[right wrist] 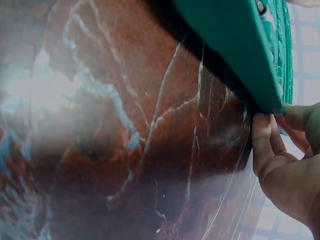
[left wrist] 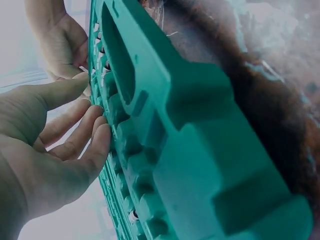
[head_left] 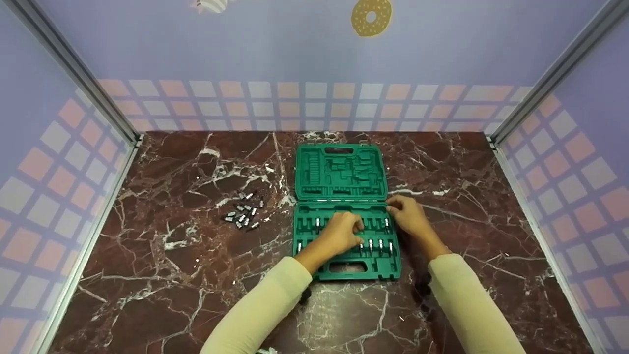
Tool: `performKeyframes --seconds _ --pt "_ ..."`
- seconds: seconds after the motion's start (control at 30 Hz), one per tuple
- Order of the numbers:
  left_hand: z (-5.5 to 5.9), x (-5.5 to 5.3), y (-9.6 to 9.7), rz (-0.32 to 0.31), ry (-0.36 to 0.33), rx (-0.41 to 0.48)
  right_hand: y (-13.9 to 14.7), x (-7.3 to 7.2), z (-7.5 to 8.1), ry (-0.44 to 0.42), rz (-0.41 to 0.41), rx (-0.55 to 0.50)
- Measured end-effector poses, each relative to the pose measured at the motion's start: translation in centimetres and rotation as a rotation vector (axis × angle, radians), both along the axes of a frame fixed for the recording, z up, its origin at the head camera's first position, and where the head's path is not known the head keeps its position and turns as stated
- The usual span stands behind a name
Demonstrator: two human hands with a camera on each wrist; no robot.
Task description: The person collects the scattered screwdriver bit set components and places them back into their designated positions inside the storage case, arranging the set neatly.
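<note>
A green plastic case [head_left: 344, 206] lies unfolded on the tabletop, its lid half at the back. Several metal socket bits [head_left: 381, 246] sit in the molded slots of the front half. Over these slots is my left hand [head_left: 339, 233], its fingertips at the tray surface. In the left wrist view its thumb stands apart from the bent fingers [left wrist: 100, 120], with nothing showing between them. My right hand [head_left: 410, 216] grips the case's right edge near the hinge, thumb above and fingers [right wrist: 262, 135] at the underside.
A loose pile of socket bits [head_left: 243, 211] lies on the dark red marbled table [head_left: 162, 275], left of the case. Patterned panels [head_left: 314, 54] enclose the table at the back and both sides.
</note>
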State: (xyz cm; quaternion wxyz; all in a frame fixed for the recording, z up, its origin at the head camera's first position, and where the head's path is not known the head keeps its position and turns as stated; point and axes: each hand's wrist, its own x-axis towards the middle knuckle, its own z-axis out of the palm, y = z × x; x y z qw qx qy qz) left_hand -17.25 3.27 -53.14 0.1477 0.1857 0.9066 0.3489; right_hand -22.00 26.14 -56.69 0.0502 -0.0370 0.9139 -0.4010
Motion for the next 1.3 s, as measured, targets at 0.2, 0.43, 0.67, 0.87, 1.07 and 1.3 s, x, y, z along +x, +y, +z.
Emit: performKeyframes --seconds 0.2,0.43,0.67,0.87,1.07,1.3 --pt "0.8 0.3 -1.4 0.017 0.019 0.047 0.0 0.1 0.0 -0.012 -0.001 0.021" --pt "1.7 0.1 -3.7 0.057 0.057 0.112 0.2 0.0 0.2 0.007 -0.006 0.024" --pt "1.8 -0.2 -6.3 0.081 0.099 0.165 0.2 0.0 0.1 0.006 0.0 0.03" --pt "1.6 0.1 -9.1 0.057 0.105 0.179 0.3 0.1 0.2 -0.009 -0.002 0.016" --pt "1.8 0.2 -11.9 0.095 0.131 0.191 0.2 0.1 0.1 -0.02 -0.001 0.013" --pt "1.4 -0.2 -15.2 0.191 0.219 0.238 0.2 0.0 0.1 -0.003 0.007 0.03"
